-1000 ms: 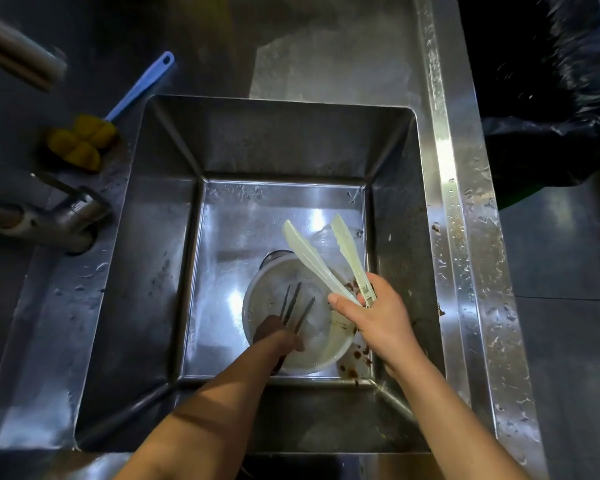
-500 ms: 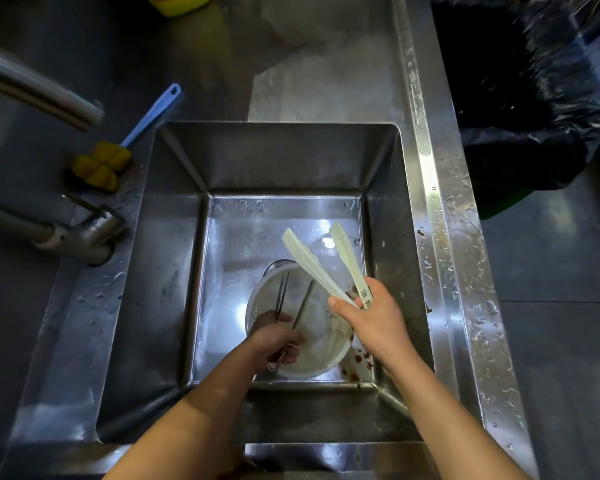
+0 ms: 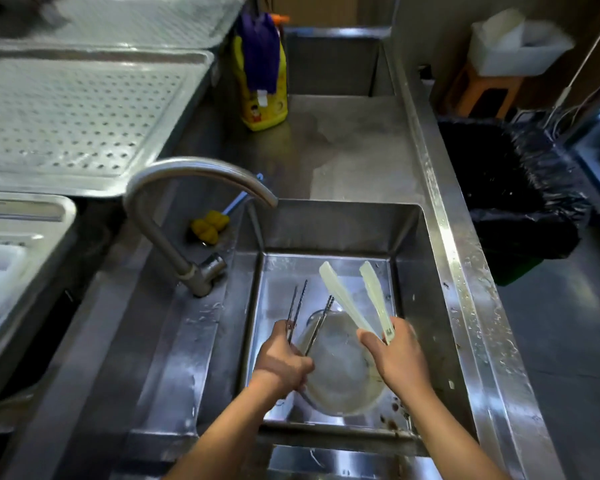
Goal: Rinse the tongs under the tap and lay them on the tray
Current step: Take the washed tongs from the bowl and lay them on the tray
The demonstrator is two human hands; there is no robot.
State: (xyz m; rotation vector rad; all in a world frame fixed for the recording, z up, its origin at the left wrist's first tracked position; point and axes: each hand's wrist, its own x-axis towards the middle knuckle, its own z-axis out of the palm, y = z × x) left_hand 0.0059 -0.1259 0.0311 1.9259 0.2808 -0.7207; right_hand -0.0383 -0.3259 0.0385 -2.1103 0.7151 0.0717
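Overhead view of one steel sink (image 3: 409,306) with two bare hands working inside it. The right hand (image 3: 400,358), at about 5 o'clock in the basin, is clenched around the hinge end of one pair of pale plastic tongs (image 3: 355,299); the two arms of the tongs spread apart and point toward 11 and 12 o'clock, held in the air above the basin floor and clear of the water outlet. The left hand (image 3: 284,363), at about 7 o'clock, grips a bundle of metal chopsticks (image 3: 297,313); three tips can be counted, two close together and one apart, though the exact number in the fist cannot be told. Between and beneath the two hands lies one round translucent bowl (image 3: 340,382) on the sink floor, with dark food specks beside it at 5 o'clock. One curved tap (image 3: 187,174) rises from the counter at 9 o'clock of the basin, its spout ending over the basin's 11 o'clock corner; no stream is visible. Behind the tap lies one brush with a yellow head (image 3: 210,226) and a blue handle. At 12 o'clock stands one yellow detergent bottle (image 3: 262,74). Two perforated metal trays (image 3: 70,109) lie at 10 o'clock, one behind the other. One bin with a black liner (image 3: 520,188) stands at 2 o'clock.
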